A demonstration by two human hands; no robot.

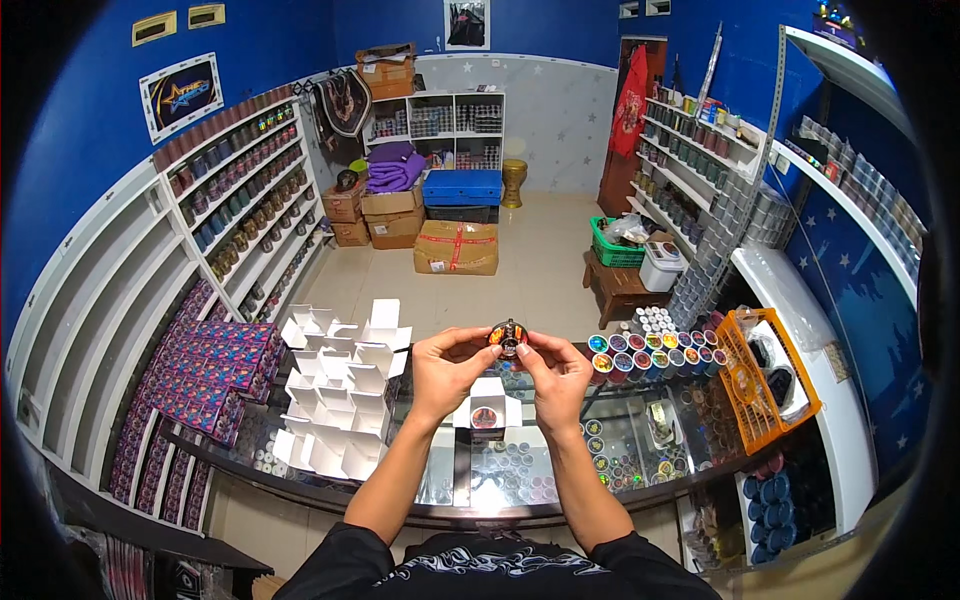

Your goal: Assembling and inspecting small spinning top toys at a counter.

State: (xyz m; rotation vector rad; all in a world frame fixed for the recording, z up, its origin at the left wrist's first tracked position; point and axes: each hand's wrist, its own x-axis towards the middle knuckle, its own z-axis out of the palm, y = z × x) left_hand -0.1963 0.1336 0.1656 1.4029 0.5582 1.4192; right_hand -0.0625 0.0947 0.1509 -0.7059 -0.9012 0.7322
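Above the counter, my left hand (pixel 453 372) and my right hand (pixel 554 376) pinch a small round dark disc (pixel 509 338) between thumbs and fingers. Orange and light print shows on its face, and a small nub sticks up at its top. Below it on the glass counter (pixel 440 480) stands an open white box (pixel 512 412) with its flaps spread. Inside the box a container with a round printed top (pixel 484 417) faces up. Several more open white boxes (pixel 340 405) stand grouped left of my left forearm.
Rows of jars with colourful round lids (pixel 655 358) stand right of my hands, beside an orange crate (pixel 742 385). Purple patterned boxes (pixel 215 365) are stacked at left. Past the counter are a cardboard box (pixel 456 248), a wooden bench (pixel 625 282) and stocked shelves (pixel 245 200).
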